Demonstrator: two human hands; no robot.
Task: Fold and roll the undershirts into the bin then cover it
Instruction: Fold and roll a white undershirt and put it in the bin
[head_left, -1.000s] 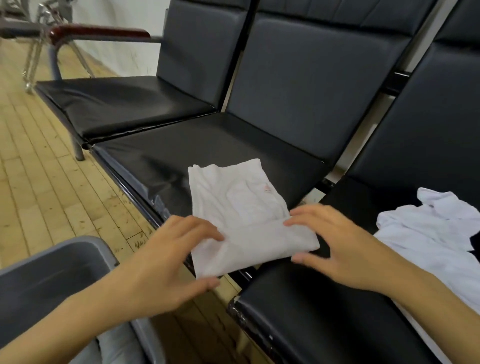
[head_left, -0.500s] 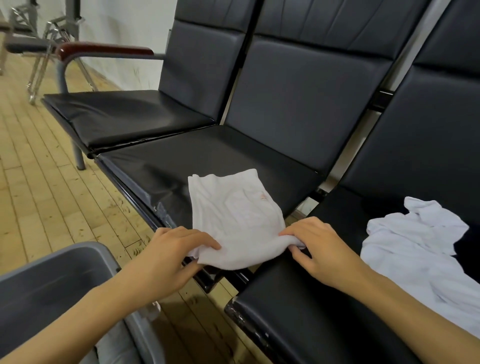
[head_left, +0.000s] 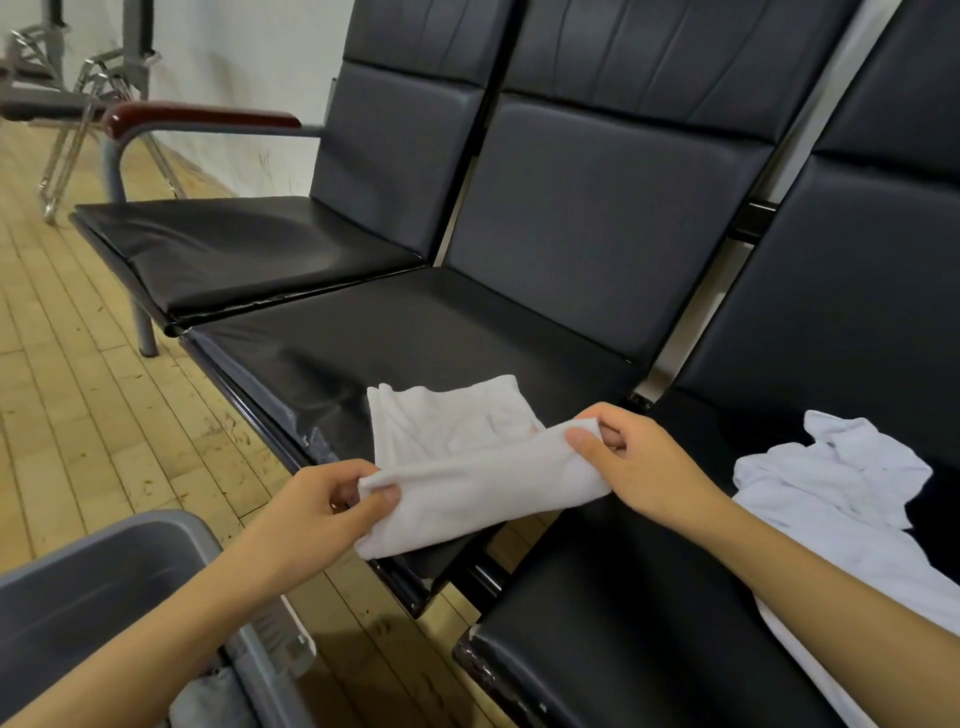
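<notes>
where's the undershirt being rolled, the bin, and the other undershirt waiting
undershirt being rolled (head_left: 467, 467): head view, on the rolled near edge between the hands.
bin (head_left: 119, 530): head view, on its grey rim, lower left.
waiting undershirt (head_left: 831, 478): head view, on its crumpled middle, on the right seat.

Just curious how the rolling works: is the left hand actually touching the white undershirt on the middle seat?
Touching. The head view shows the left hand pinching the undershirt's rolled near edge between thumb and fingers.
</notes>
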